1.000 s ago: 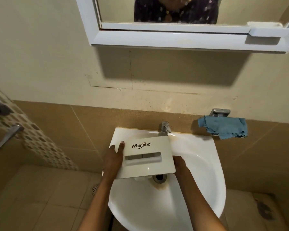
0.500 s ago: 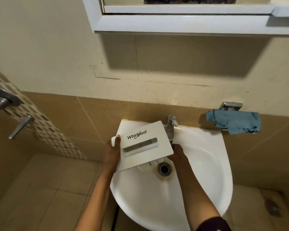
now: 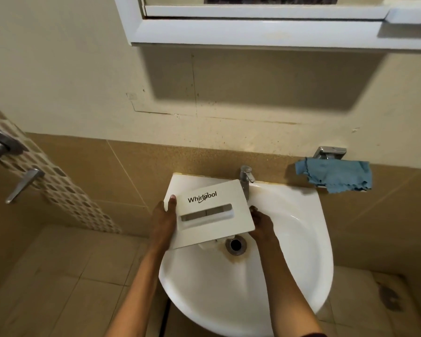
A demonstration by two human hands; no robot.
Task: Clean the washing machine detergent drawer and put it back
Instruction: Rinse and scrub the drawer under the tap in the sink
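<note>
Beige-tiled bathroom, white sink [image 3: 301,276] nearest my view. I see the left hand [image 3: 162,222] clamped on the detergent drawer [image 3: 212,215] at its left edge, thumb on the front panel. The right hand [image 3: 261,223] curls round its right edge. The drawer sits tilted over the basin, just behind the drain [image 3: 235,244]. Beyond are the tap [image 3: 246,176], a blue cloth [image 3: 336,175] and the mirror cabinet [image 3: 253,35].

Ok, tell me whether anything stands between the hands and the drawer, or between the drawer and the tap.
Nothing visible does. The left hand and right hand both hold the detergent drawer over the sink. Its far corner sits right by the tap, with no object between them.
</note>
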